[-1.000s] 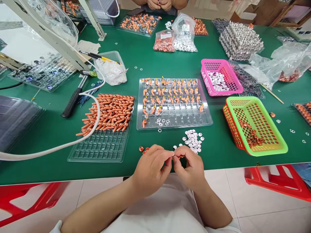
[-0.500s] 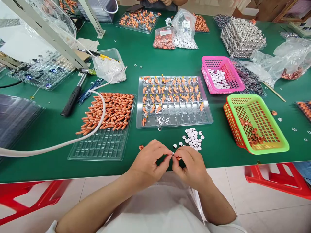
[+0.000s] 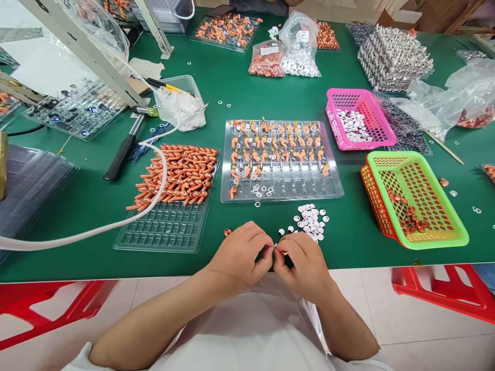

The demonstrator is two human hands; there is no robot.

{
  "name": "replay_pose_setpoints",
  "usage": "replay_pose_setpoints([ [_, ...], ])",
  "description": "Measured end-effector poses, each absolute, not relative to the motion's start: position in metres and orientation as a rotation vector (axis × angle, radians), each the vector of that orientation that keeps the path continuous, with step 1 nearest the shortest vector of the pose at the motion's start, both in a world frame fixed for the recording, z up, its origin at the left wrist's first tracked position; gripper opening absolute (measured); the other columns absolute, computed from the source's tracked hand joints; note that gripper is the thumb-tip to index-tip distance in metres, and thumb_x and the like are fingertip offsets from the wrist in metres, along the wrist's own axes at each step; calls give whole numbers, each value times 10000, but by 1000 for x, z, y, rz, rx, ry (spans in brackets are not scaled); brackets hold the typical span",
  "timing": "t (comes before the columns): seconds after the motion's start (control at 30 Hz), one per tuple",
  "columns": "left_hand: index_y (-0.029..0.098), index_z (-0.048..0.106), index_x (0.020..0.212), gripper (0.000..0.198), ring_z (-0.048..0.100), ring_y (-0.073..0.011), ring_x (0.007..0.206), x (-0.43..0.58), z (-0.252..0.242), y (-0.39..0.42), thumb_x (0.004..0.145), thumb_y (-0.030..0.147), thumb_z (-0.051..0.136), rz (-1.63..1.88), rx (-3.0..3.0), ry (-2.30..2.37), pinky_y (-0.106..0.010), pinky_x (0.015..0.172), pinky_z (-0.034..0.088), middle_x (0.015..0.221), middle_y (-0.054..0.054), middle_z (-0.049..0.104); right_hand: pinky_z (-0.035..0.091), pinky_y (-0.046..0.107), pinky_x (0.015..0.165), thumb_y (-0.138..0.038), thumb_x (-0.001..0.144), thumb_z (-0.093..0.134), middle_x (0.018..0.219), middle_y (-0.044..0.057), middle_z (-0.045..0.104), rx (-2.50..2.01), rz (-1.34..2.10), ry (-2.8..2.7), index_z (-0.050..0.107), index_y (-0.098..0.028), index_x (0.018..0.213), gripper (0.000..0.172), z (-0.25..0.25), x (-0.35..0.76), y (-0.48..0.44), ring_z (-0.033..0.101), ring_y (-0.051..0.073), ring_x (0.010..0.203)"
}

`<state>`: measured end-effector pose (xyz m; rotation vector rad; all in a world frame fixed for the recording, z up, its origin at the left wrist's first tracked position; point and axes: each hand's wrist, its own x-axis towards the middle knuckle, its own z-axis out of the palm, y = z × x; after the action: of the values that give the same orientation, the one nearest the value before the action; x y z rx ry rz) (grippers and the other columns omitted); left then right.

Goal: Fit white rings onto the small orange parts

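Note:
My left hand [image 3: 240,257] and my right hand [image 3: 303,265] meet at the table's front edge, thumb and forefinger of each pinched together. Between their fingertips is a tiny pale piece, mostly hidden. A bit of orange shows under my right forefinger. Just beyond my right hand lies a pile of small white discs [image 3: 310,220], with a few loose ones beside it. An orange cap-like part [image 3: 228,232] rests near my left knuckles. Farther forward, a clear compartment tray [image 3: 297,191] holds rows of curved orange pieces with yellow tips, and several thin white rings [image 3: 257,190].
Orange tubular parts [image 3: 185,175] are heaped on a clear tray at left, by a black-handled hammer [image 3: 122,154]. A white cable [image 3: 96,234] crosses there. On the right stand a green basket [image 3: 444,216] and a pink basket [image 3: 382,121]. Bagged parts [image 3: 266,61] lie at the back.
The view has turned slightly, so the table things sit a little farther right in it. Both hands keep their pinch at nearly the same spot.

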<state>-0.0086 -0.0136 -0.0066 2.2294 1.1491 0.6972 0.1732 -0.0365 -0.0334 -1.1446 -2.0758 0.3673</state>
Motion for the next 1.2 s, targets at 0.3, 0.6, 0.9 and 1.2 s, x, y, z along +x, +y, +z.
replay_pose_setpoints([
  [0.3, 191, 564, 754, 141, 530, -126, 630, -12, 6, -11, 875, 170, 495, 471, 1763, 1148, -233, 554, 420, 716, 10, 604, 459, 264, 599, -98, 850, 555, 740, -8, 628, -1157, 932, -1726, 561, -222, 797, 135, -34, 169, -41, 576, 136, 658],
  [0.6, 192, 558, 750, 138, 550, -129, 599, -19, 10, 3, 865, 197, 481, 596, 1711, 1364, -228, 539, 430, 678, 13, 592, 517, 291, 637, -121, 898, 558, 771, 19, 664, -1051, 1267, -1341, 609, -221, 824, 134, -39, 170, -45, 635, 165, 708],
  [0.9, 187, 569, 759, 184, 523, -128, 593, -29, 25, 36, 890, 303, 513, 701, 1636, 1405, -240, 564, 428, 657, 23, 569, 559, 280, 617, -294, 921, 635, 775, 27, 651, -975, 1443, -1045, 642, -212, 812, 137, -34, 170, -39, 657, 162, 694],
  [1.2, 187, 571, 765, 180, 526, -121, 598, -14, 20, 22, 902, 283, 506, 644, 1558, 1309, -228, 559, 451, 654, 26, 565, 555, 274, 640, -276, 937, 629, 798, 30, 650, -949, 1459, -1009, 658, -215, 835, 122, -36, 175, -45, 662, 160, 717],
])
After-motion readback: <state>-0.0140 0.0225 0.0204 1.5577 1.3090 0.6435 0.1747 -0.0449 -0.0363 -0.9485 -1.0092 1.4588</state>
